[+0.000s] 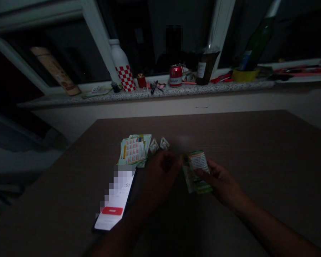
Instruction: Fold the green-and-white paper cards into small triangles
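Note:
Both my hands are over a brown table point(243, 142) in dim light. My right hand point(220, 180) grips a green printed paper leaflet point(198, 171), thumb on its face. My left hand point(160, 171) is curled with its fingertips at the leaflet's left edge. A stack of similar printed leaflets point(135, 150) lies just beyond my left hand. Two small folded paper pieces point(159, 144) stand beside that stack. A lit phone point(115, 203) lies on the table to the left of my left forearm.
A stone window sill point(155, 93) runs along the back, crowded with a red-and-white checked bottle point(123, 67), a red can point(176, 75), dark bottles point(205, 64), a green bottle point(256, 39), a cardboard tube point(55, 71) and small clutter.

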The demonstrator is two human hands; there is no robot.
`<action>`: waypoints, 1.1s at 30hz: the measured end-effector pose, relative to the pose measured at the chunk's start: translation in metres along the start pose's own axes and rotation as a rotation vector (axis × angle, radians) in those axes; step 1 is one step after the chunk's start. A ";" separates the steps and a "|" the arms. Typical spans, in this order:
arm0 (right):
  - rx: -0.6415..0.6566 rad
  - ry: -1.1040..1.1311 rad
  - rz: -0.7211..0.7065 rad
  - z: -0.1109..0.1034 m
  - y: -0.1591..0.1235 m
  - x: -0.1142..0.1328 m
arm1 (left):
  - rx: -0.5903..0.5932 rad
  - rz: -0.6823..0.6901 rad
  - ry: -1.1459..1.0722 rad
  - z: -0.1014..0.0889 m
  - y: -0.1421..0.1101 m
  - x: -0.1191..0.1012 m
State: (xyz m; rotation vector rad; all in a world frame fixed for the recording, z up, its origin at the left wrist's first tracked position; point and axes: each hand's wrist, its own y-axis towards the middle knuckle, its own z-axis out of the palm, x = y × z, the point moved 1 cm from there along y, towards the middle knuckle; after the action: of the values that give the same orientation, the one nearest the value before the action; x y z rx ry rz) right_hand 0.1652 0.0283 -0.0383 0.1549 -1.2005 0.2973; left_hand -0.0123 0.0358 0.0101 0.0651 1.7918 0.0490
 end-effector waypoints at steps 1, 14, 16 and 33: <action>-0.028 -0.003 0.006 -0.001 -0.001 0.000 | -0.014 -0.018 0.007 0.000 -0.001 0.004; -0.073 -0.224 0.127 0.002 -0.015 0.003 | 0.163 -0.295 -0.363 0.023 -0.007 0.040; -0.061 -0.244 0.116 -0.002 -0.014 0.007 | 0.162 -0.306 -0.343 0.020 -0.005 0.040; -0.109 -0.913 0.076 -0.027 -0.018 0.010 | 0.354 0.039 0.473 0.010 -0.003 0.033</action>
State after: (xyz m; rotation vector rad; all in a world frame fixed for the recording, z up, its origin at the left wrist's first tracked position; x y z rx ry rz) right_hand 0.1985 0.0200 -0.0385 0.1534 -2.1269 0.2269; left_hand -0.0099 0.0349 -0.0239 0.3684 2.2548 -0.2448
